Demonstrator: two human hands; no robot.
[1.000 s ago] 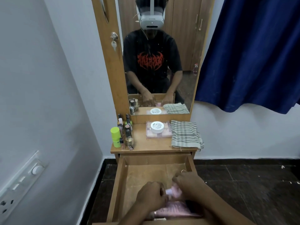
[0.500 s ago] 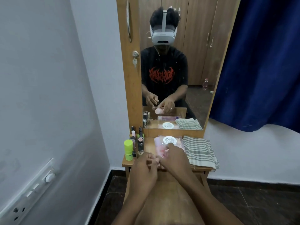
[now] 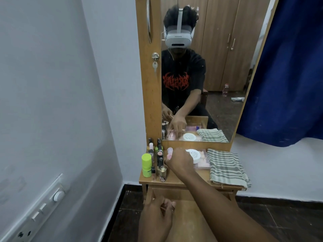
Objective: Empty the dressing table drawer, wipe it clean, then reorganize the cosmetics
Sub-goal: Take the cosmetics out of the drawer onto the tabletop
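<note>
Pink plastic is showing beside the right hand, which is gripping a small bottle over the dressing-table top, just beside the crowded nail polishes. The left hand is curling over the open drawer; whether it is holding anything, I cannot tell. On release, the knuckles are likely risking a knock that topples those upright bottles.

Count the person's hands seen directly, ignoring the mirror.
2. The right hand grips a pink bottle on the dressing table top; the left hand hangs curled over the open drawer, at the frame's bottom.
</note>
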